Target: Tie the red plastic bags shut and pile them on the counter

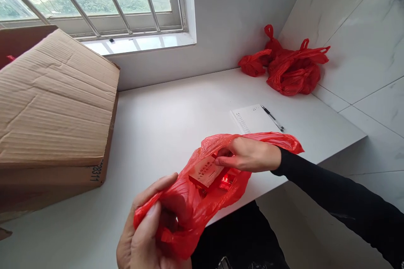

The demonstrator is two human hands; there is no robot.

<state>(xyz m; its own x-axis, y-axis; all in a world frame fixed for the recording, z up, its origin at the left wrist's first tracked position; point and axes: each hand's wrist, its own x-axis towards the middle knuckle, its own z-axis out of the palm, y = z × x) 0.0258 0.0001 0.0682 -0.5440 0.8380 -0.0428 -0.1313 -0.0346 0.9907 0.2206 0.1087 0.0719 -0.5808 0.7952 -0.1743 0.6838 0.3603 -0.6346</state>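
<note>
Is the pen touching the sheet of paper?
Touching. The head view shows the pen lying across the right edge of the paper, no gap between them.

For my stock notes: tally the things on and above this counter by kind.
Red plastic bags: 3, one held, two in the corner
Cardboard box: 1
Small box in the held bag: 1
Paper sheet: 1
Pen: 1
Total: 7

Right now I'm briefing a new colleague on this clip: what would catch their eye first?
The red plastic bag at bottom centre, gripped by the left hand, while the right hand reaches into its mouth beside a small printed box. Next, the big cardboard box at left and the heap of red bags in the far corner.
</note>
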